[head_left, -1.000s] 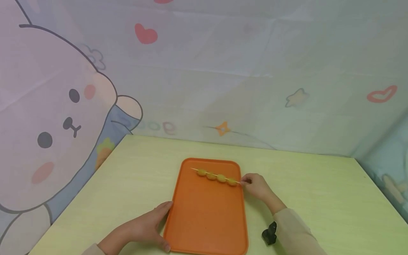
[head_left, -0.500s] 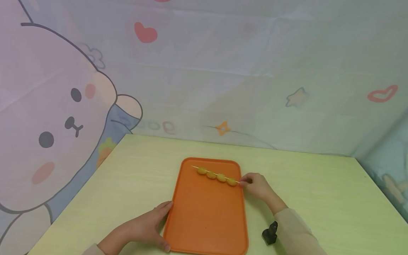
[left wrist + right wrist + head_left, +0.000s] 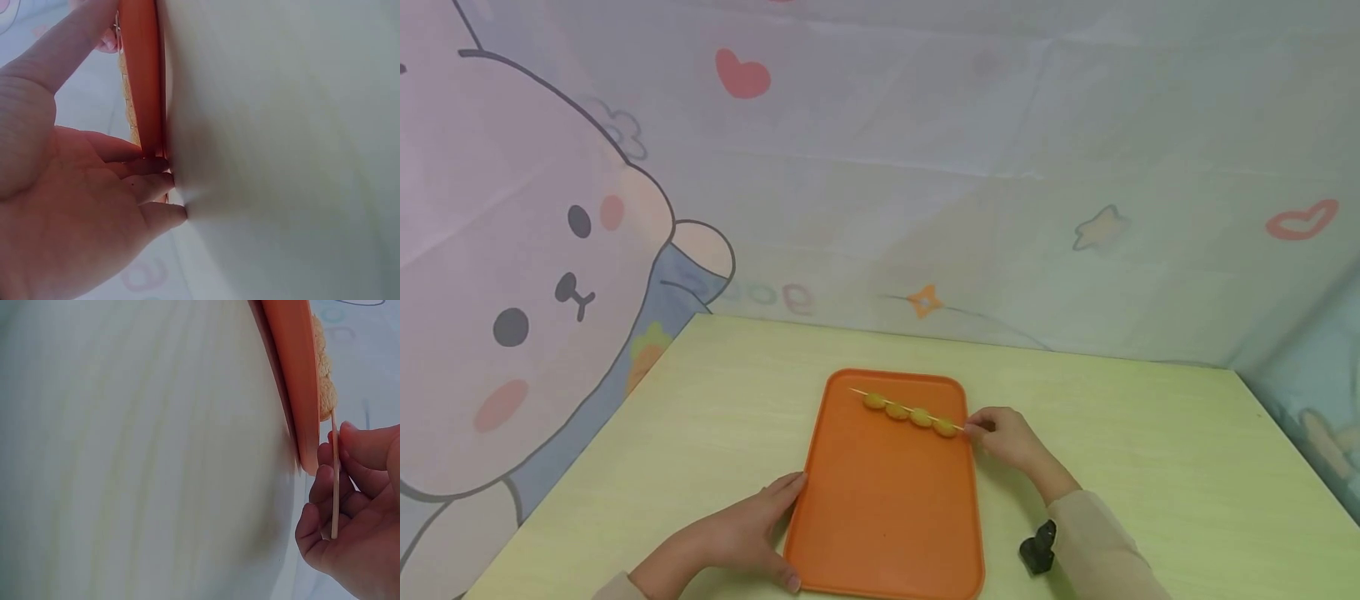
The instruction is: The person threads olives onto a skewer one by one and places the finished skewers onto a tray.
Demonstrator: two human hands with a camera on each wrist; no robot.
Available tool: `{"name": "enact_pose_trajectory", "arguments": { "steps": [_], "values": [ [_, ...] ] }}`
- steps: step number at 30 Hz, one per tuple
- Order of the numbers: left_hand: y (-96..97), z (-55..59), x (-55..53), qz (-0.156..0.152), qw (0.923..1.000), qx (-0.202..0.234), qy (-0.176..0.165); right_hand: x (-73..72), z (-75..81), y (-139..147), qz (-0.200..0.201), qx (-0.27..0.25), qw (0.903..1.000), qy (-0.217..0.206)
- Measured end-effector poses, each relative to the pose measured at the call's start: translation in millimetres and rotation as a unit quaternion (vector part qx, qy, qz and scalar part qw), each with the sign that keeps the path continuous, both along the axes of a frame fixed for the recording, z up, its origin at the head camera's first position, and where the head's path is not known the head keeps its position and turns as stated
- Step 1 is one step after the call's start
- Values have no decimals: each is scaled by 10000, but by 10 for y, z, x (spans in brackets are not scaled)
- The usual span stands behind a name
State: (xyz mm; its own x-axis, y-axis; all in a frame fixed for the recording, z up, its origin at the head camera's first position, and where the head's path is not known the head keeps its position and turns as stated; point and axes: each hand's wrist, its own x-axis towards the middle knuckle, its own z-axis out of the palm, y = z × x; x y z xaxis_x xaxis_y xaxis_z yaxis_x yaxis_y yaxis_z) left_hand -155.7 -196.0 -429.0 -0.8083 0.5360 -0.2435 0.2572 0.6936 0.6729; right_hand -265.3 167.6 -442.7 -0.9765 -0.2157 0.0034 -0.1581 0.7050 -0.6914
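Observation:
In the head view an orange tray [image 3: 887, 508] lies on the table, its far part crossed by a skewer [image 3: 904, 408] of several yellow-brown balls. My right hand [image 3: 1009, 440] is just past the tray's right rim and pinches the bare end of the stick between thumb and index finger. The right wrist view shows that stick [image 3: 335, 487] running down past the palm, the other fingers loosely bent behind it. At the tray's left side, my left hand [image 3: 741, 533] touches the edge with thumb and fingers spread apart. Its fingertips [image 3: 178, 214] reach the tabletop in the left wrist view.
The pale yellow-green table [image 3: 1165, 467] extends on both sides of the tray. A small black object [image 3: 1037, 548] shows beside the right sleeve [image 3: 1101, 542]. Behind the table hangs a cloth backdrop [image 3: 917, 183] printed with a cartoon animal, hearts and stars.
The skewer's far-left tip has shifted slightly up in the head view. Both hands and the tray stay almost where they were.

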Motion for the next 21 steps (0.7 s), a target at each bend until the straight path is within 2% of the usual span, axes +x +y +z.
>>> {"name": "enact_pose_trajectory", "arguments": {
  "steps": [7, 13, 15, 18, 21],
  "values": [
    [15, 39, -24, -46, 9998, -109, -187, 17, 12, 41, 113, 47, 9999, 20],
    [17, 149, -121, -247, 9992, -187, -254, 37, 19, 120, 546, 75, 9984, 91],
    [14, 210, -163, -206, 9995, -127, -196, 48, 39, 146, 638, 95, 9979, 91],
    [1, 303, -232, 15, 10000, 0, 19, 83, 103, 200, 685, 205, 9974, 106],
    [-30, 373, -295, 173, 9984, 110, 526, 130, 194, 276, 754, 400, 9959, 311]
  ]
}}
